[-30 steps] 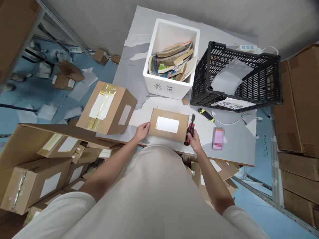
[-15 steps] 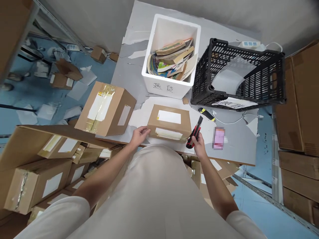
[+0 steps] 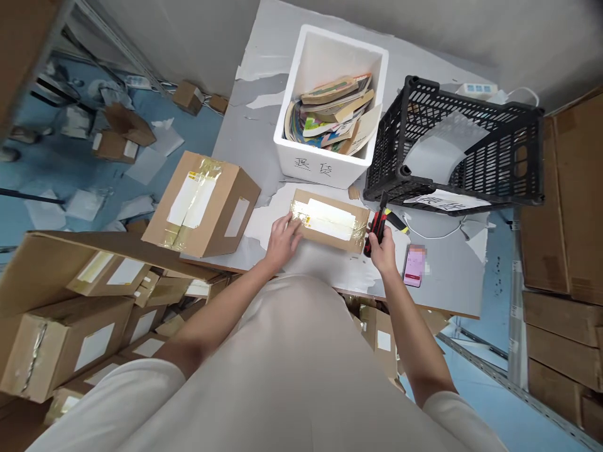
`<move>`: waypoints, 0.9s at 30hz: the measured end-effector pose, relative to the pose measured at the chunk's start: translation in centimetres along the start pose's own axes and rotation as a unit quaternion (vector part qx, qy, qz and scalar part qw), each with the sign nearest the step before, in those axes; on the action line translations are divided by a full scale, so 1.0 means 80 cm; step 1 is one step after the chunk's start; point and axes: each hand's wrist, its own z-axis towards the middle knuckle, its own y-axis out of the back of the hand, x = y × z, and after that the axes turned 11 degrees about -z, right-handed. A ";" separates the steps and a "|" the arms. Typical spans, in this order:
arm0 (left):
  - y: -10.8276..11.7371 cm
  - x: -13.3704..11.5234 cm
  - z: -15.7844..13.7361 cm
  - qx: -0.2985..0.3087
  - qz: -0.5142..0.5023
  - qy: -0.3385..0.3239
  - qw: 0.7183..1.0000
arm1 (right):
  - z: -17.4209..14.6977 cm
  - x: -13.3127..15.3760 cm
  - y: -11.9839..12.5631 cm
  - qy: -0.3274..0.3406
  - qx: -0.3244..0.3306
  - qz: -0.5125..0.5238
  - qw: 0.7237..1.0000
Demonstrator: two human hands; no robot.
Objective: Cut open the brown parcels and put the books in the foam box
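A small cardboard box lies on the table in front of me, its face with clear tape and white label turned up. My left hand is at its near left corner, fingers and thumb bent around the end. In my right hand is a red and black utility knife, blade pointing away from me, just off the box's right end. Behind it lies a second, yellow and black utility knife, partly hidden. A phone with a pink screen lies right of my right hand.
A white foam box of books stands behind the cardboard box. Right of it is a black plastic crate with a white sheet. A larger taped carton sits at left. More cartons are stacked below the table's left side.
The small box has been tipped over, so its taped side now faces up, and it sits slightly farther right. Both hands have moved forward and right.
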 end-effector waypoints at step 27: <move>-0.016 0.008 0.001 0.072 0.055 -0.068 0.994 | 0.014 0.059 0.096 0.194 0.246 -0.587 0.747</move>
